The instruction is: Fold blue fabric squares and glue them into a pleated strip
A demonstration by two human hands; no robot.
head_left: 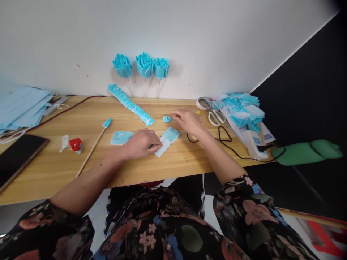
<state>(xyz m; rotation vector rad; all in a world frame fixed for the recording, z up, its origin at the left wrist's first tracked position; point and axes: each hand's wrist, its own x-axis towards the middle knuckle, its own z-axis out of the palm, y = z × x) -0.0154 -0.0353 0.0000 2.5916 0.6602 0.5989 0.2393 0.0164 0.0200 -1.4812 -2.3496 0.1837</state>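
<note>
Head view: the left hand (142, 144) hangs over the white end of a blue-and-white strip (171, 134) on the table (189, 166), fingers curled and thumb near the index finger; whether its grip has hold of the strip I cannot tell. The right hand (188, 121) reaches to the right end of a small folded blue piece (166, 118), just beyond the strip. Its fingers are bunched nearly together, and I cannot tell whether they pinch the piece.

Left of the strip lies a flat blue rectangle (120, 137), partly behind the left hand; a pleated blue band (131, 105) slants behind it. The red wrapper (76, 144) is crumpled, any lettering too small to read. Likewise, on the white packaging (267, 133) beside the blue scraps (241, 108), a purplish patch shows, too blurred to make out. The phone (20, 157) has a dark screen.
</note>
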